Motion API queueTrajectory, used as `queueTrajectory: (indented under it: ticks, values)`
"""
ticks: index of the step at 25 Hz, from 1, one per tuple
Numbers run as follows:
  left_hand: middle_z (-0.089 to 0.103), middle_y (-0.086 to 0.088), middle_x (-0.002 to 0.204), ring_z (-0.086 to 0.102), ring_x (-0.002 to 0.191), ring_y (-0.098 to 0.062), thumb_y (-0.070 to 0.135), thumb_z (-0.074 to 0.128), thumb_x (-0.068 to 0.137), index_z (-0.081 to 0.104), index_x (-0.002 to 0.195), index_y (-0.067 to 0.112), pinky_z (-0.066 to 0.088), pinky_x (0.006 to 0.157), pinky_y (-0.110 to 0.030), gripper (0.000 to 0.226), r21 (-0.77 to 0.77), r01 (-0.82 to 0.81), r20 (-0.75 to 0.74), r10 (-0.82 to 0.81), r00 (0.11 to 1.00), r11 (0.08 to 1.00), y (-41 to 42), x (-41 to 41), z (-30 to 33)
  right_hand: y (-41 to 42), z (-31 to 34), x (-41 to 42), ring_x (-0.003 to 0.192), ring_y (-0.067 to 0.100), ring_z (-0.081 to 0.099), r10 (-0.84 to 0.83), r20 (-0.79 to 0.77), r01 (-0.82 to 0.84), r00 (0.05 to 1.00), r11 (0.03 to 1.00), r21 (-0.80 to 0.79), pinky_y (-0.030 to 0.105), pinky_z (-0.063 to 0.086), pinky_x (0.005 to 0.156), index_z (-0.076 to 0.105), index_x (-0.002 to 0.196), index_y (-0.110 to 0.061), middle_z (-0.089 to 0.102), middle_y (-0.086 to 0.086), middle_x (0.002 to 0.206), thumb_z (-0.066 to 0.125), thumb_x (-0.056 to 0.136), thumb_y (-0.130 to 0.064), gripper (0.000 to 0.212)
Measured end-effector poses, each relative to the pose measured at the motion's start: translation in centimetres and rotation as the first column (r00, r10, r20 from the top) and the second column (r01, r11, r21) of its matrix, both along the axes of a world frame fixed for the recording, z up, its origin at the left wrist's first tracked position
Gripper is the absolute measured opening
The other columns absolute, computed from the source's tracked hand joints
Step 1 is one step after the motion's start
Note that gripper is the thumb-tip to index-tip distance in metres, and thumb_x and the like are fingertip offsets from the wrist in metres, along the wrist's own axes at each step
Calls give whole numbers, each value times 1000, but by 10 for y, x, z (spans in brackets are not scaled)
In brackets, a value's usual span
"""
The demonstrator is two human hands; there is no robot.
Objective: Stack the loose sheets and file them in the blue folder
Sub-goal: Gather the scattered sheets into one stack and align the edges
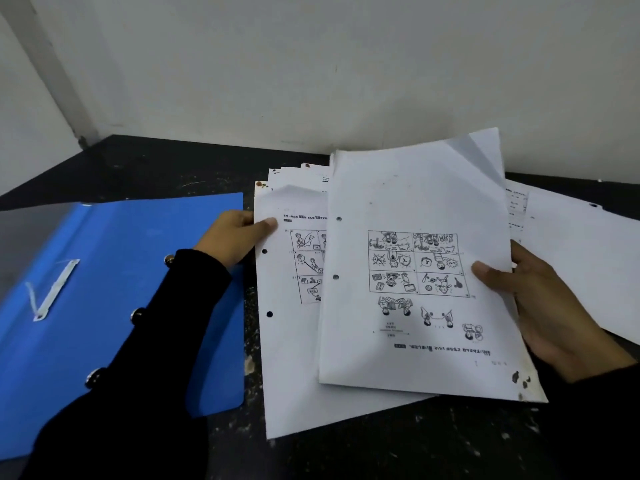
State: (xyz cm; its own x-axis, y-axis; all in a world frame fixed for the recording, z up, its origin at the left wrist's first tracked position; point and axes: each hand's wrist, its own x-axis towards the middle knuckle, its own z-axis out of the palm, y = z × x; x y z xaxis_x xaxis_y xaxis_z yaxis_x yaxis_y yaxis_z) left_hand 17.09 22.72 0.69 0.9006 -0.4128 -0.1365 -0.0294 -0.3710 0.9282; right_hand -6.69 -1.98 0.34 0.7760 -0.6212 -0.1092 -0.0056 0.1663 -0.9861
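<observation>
The blue folder (pixel 104 271) lies open on the left of the dark table, a white lace fastener on its inner face. My left hand (pixel 232 237) pinches the left edge of a pile of punched printed sheets (pixel 291 341) lying in the middle. My right hand (pixel 540 299) grips the right edge of a thin bundle of sheets (pixel 408 202), printed with cartoon panels upside down, held over that pile. The bundle's far corner is folded over.
More loose sheets (pixel 575 251) lie at the right, partly under my right hand. The dark speckled table (pixel 166 168) meets a white wall (pixel 311 64) at the back. My black sleeve (pixel 145 341) crosses the folder.
</observation>
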Motion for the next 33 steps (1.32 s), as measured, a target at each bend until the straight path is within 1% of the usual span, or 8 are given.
queueTrajectory:
  ticks: [3, 7, 12, 14, 17, 22, 28, 33]
  values:
    - [61, -12, 80, 57, 71, -22, 33, 52, 94, 63, 86, 3, 47, 72, -34, 33, -77, -46, 63, 51, 997, 996, -9, -1, -4, 10, -1, 4, 97, 24, 71, 39, 19, -39, 999, 999, 11, 33, 59, 78, 62, 121, -15, 74, 5, 110, 57, 88, 1, 37]
    - [49, -5, 82, 46, 74, -19, 44, 44, 95, 55, 85, 17, 36, 71, -30, 30, -99, -64, 132, 77, 988, 993, -15, -10, -4, 25, -7, 10, 99, 27, 71, 93, 26, -94, 995, 994, 56, 36, 59, 78, 62, 122, -12, 73, 8, 110, 58, 87, 1, 37]
    - [70, 0, 92, 66, 86, -18, 58, 38, 92, 64, 101, 19, 52, 79, -31, 48, -223, -100, -245, 44, 969, 970, -23, -26, 13, 41, -9, 15, 95, 28, 71, 115, 49, -118, 992, 990, 74, 36, 60, 75, 63, 118, -10, 74, 10, 108, 56, 89, 3, 33]
    - [74, -5, 92, 69, 80, -21, 41, 51, 93, 66, 102, 14, 58, 70, -29, 32, -374, -30, -297, -89, 951, 927, -24, -31, 14, 45, -9, 15, 96, 27, 71, 138, 61, -141, 989, 988, 62, 34, 60, 74, 62, 119, -10, 74, 10, 108, 55, 89, 3, 33]
    - [69, -17, 107, 68, 83, -28, 8, 58, 90, 58, 118, 2, 59, 73, -35, 29, -479, 46, -189, -154, 970, 877, -25, -39, 13, 46, -9, 15, 97, 21, 71, 128, 85, -129, 988, 992, 3, 28, 60, 73, 61, 120, -11, 73, 7, 109, 53, 91, 4, 33]
    - [68, -19, 110, 69, 86, -27, 3, 64, 83, 55, 122, -1, 58, 80, -39, 40, -629, 98, -50, -165, 985, 771, -30, -43, 28, 38, -4, 16, 124, 19, 51, -43, 81, 67, 996, 942, -329, 38, 47, 100, 58, 119, -38, 54, -7, 130, 66, 85, -23, 37]
    - [72, -5, 101, 70, 87, -19, 7, 62, 86, 58, 116, 9, 58, 77, -33, 29, -660, 157, 124, -99, 987, 735, -43, -63, 55, 39, 23, 8, 90, 25, 72, -30, 329, 99, 944, 976, -195, 35, 60, 67, 52, 116, -30, 73, 5, 106, 59, 90, -4, 38]
    - [73, -2, 106, 69, 98, -21, 13, 60, 88, 58, 118, 13, 58, 76, -29, 31, -565, 256, 145, -211, 967, 785, -43, -75, 56, 33, 46, -1, 88, 21, 73, -71, 463, 195, 884, 954, -227, 36, 61, 68, 35, 133, -44, 75, -8, 99, 61, 88, -4, 65]
